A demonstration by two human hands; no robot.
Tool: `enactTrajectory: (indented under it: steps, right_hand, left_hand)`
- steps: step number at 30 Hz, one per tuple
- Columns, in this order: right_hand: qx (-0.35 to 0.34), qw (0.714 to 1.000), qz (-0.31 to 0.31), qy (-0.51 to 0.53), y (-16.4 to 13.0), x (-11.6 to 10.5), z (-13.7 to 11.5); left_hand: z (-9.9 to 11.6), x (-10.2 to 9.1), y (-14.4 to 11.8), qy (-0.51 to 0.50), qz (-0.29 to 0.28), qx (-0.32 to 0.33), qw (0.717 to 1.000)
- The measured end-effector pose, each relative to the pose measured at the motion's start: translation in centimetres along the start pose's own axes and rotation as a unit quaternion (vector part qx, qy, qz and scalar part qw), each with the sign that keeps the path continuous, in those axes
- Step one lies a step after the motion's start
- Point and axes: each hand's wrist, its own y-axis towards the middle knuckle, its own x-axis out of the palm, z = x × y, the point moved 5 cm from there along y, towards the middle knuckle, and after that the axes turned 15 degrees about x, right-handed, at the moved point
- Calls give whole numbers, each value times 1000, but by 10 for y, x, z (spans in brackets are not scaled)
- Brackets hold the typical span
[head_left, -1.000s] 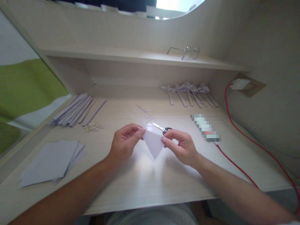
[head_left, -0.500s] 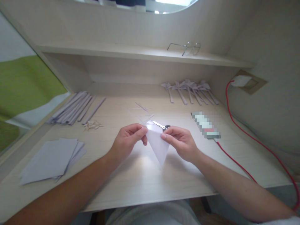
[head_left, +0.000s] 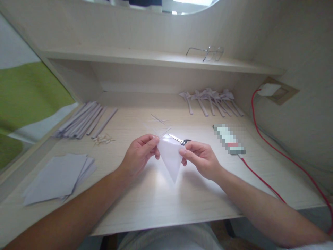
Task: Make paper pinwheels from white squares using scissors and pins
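Note:
Between my two hands hangs a white sheet of paper (head_left: 170, 158), folded to a triangle with one point down toward the desk. My left hand (head_left: 140, 152) pinches its upper left corner between thumb and fingers. At the upper right edge, my right hand (head_left: 200, 156) grips the paper with thumb and forefinger. Just behind the paper lie scissors (head_left: 177, 139), their blades pointing left and their dark handles partly hidden by my right hand. Thin paper strips (head_left: 158, 119) are scattered beyond them.
Rolled paper sticks (head_left: 80, 119), small wooden pieces (head_left: 103, 139) and square paper sheets (head_left: 57, 177) lie on the left. Several paper pinwheels (head_left: 208, 99) rest at the back right. A phone (head_left: 229, 139) trails a red cable (head_left: 262, 182). Eyeglasses (head_left: 214, 53) sit on the shelf (head_left: 143, 57).
My left hand has shifted slightly left and the folded paper has moved left with it. The right hand stays almost in place, now nearer the paper's edge.

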Motion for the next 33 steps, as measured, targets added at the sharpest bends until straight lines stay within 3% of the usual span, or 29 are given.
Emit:
enactTrajectory:
  steps: [6,13,22,27,33]
  right_hand:
    - [-8,999,17,-29,-3,-1,-2]
    - [-25,999,-13,-26,-3,1,-4]
    - [-20,999,7,-38,-3,0,-3]
    - [-36,995,39,-78,-4,-1,-4]
    - [-124,966,107,-201,-11,2,-12]
  left_hand:
    - [-5,-3,-3,72,-39,-3,997]
    - [-7,4,-3,64,-58,-32,996]
    - [-9,2,-4,66,-62,-33,995]
    - [-11,0,-6,103,-76,-25,991]
    - [-16,11,-11,110,-118,-34,986]
